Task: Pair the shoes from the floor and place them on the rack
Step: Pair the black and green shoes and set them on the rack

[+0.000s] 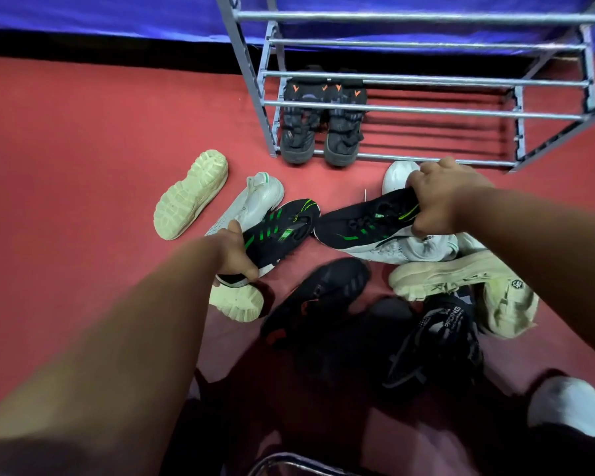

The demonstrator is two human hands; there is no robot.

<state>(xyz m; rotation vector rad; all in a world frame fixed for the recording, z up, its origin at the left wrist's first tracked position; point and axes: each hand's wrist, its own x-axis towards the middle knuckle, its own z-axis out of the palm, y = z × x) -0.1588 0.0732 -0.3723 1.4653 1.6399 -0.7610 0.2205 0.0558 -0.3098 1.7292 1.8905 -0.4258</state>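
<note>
Two black sneakers with green stripes are held up over the red floor (66,139), one in each hand. The left hand (235,255) grasps the left-held sneaker (275,231) at its heel; the right hand (442,199) grips the right-held sneaker (364,225) around its heel end. Their toes nearly meet between the hands. Beyond them, a dark pair with orange marks (320,121) sits on the lowest tier of the grey metal rack (426,111). A cream shoe lying sole-up (189,194), white sneakers (255,201) and black shoes (320,297) lie scattered below.
</note>
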